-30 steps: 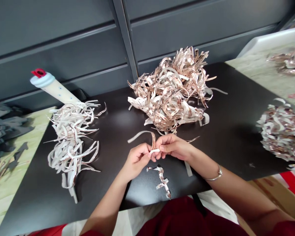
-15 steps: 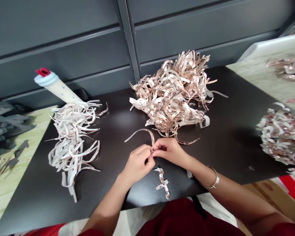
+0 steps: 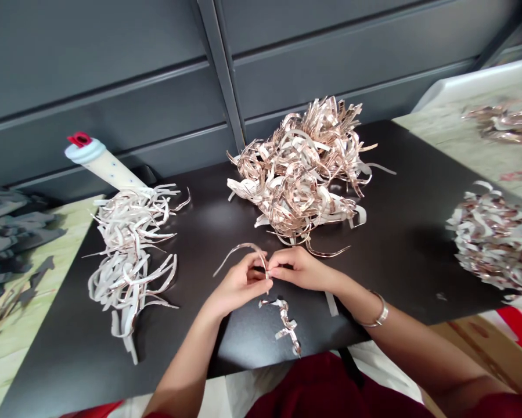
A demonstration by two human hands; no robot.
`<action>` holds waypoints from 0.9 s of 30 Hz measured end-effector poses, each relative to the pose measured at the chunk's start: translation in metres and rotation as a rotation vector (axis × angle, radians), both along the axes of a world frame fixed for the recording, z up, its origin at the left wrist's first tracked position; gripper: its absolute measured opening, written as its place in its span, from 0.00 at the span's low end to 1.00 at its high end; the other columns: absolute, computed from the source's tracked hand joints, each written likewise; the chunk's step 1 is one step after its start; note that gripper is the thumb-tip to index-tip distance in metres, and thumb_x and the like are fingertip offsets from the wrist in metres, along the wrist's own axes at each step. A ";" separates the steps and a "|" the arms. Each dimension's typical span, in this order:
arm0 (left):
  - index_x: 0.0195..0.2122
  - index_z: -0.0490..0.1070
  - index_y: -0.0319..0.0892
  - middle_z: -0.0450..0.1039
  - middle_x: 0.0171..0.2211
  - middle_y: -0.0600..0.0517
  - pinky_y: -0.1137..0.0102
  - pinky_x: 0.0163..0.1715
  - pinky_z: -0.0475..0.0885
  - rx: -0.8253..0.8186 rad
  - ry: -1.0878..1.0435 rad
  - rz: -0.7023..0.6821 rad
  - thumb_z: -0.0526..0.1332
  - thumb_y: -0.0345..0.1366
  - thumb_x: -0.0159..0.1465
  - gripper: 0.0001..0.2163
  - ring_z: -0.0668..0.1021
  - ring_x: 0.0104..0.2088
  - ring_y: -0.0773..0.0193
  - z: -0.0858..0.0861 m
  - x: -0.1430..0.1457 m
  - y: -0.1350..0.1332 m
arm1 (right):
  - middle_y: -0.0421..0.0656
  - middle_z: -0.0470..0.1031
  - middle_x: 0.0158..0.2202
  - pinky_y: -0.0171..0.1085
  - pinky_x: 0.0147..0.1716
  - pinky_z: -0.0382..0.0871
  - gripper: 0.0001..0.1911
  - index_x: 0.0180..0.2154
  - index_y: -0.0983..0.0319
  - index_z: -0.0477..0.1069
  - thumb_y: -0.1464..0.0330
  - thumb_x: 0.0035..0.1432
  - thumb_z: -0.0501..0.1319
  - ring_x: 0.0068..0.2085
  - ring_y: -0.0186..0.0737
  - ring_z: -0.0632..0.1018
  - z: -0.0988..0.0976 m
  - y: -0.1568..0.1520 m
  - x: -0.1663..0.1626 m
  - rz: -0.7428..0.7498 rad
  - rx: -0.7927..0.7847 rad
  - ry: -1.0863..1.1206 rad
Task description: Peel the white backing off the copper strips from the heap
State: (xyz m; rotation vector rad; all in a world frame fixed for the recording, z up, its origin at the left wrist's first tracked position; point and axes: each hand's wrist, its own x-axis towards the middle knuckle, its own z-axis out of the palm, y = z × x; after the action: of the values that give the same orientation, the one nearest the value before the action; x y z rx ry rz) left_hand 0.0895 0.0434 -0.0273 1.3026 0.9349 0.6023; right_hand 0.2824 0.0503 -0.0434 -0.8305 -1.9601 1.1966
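A thin curved rose-gold strip (image 3: 243, 246) with a pale end arcs up and left from between my hands. My left hand (image 3: 238, 285) grips it between thumb and fingers. Right beside it, my right hand (image 3: 299, 268) pinches the same strip near its lower end; the fingertips partly hide it. Just below my hands, small curled shiny scraps (image 3: 285, 325) lie in a line on the black table (image 3: 177, 342). Beyond my hands rises a large tangled heap of rose-gold strips (image 3: 304, 174).
Left of my hands lies a pile of whitish strips (image 3: 130, 249), with a pale bottle with a red-topped lid (image 3: 108, 165) behind it. A heap of short curled scraps (image 3: 496, 241) sits at the right edge. Grey panels (image 3: 156, 116) stand behind the table.
My left fingers have loosened and spread somewhat around the strip, whose lower end now shows below the fingertips. Another small scrap shows under my left hand. The view has shifted slightly.
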 end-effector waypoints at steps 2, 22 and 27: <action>0.52 0.64 0.43 0.72 0.41 0.49 0.69 0.38 0.72 -0.186 -0.128 0.055 0.70 0.29 0.49 0.29 0.77 0.37 0.64 0.000 0.001 0.002 | 0.42 0.74 0.29 0.34 0.34 0.67 0.09 0.28 0.63 0.71 0.68 0.60 0.58 0.32 0.35 0.74 0.001 -0.004 -0.004 0.005 0.109 -0.016; 0.46 0.63 0.43 0.71 0.33 0.55 0.75 0.29 0.74 -0.344 -0.333 -0.067 0.71 0.27 0.51 0.24 0.82 0.34 0.58 -0.018 -0.021 0.005 | 0.43 0.75 0.37 0.36 0.41 0.72 0.10 0.39 0.62 0.69 0.78 0.56 0.55 0.39 0.36 0.76 0.001 -0.010 -0.011 -0.114 -0.031 0.117; 0.47 0.61 0.44 0.71 0.32 0.55 0.76 0.29 0.74 -0.354 -0.362 -0.128 0.70 0.29 0.52 0.24 0.82 0.33 0.58 -0.014 -0.026 0.004 | 0.44 0.74 0.38 0.38 0.41 0.73 0.10 0.41 0.62 0.67 0.76 0.56 0.56 0.41 0.37 0.77 0.001 -0.005 -0.002 -0.075 -0.167 0.231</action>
State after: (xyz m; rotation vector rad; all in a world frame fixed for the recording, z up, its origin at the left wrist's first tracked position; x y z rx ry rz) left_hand 0.0638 0.0475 -0.0415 0.8911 0.6192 0.5228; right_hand 0.2807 0.0449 -0.0428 -0.8021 -1.6476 1.3610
